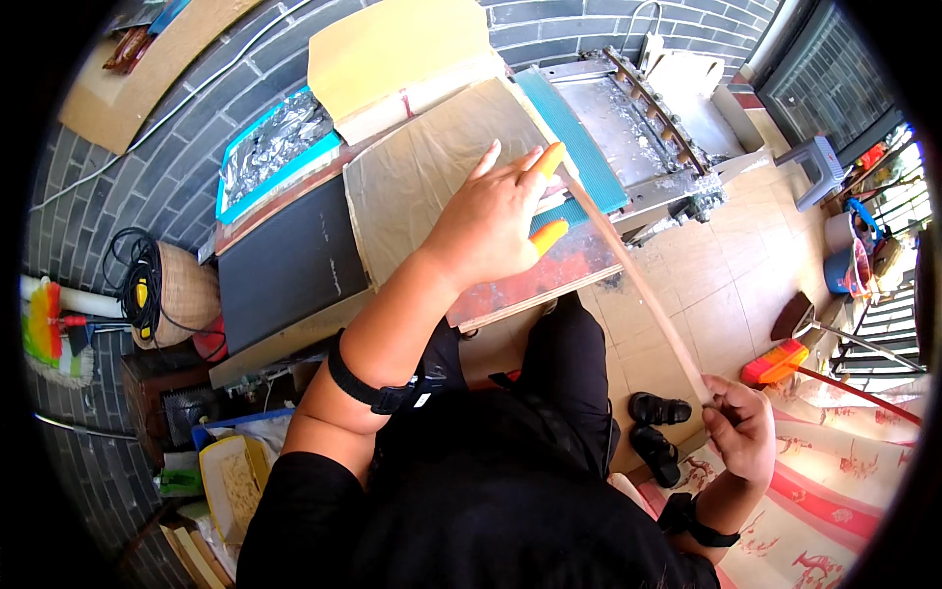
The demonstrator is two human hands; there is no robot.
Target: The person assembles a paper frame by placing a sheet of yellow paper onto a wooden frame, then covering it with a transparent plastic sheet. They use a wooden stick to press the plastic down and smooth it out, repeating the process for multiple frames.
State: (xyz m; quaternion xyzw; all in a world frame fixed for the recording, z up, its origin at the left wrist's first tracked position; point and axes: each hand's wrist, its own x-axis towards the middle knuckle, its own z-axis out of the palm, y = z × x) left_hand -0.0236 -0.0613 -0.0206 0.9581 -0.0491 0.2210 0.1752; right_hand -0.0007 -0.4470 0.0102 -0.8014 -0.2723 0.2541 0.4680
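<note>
My left hand [500, 213] lies over the right edge of a stack of thin, wrinkled brownish sheets [434, 154] on the worktable. Orange finger cots cover its thumb and one fingertip. The fingers are spread, and what lies beneath them is partly hidden. My right hand [739, 427], low at the right, pinches the near end of a long, thin, pale strip [647, 294]. This strip runs from there up to the fingertips of my left hand, beyond the table's edge. A teal ribbed mat [581, 140] lies beside the stack.
A metal frame machine [625, 118] stands to the right. Left of the stack are a dark board [287, 272] and a blue-rimmed tray of crumpled foil [276, 151]. A yellow-topped stack [397, 51] sits behind. Black sandals [655, 449] and a broom [773, 361] are on the floor.
</note>
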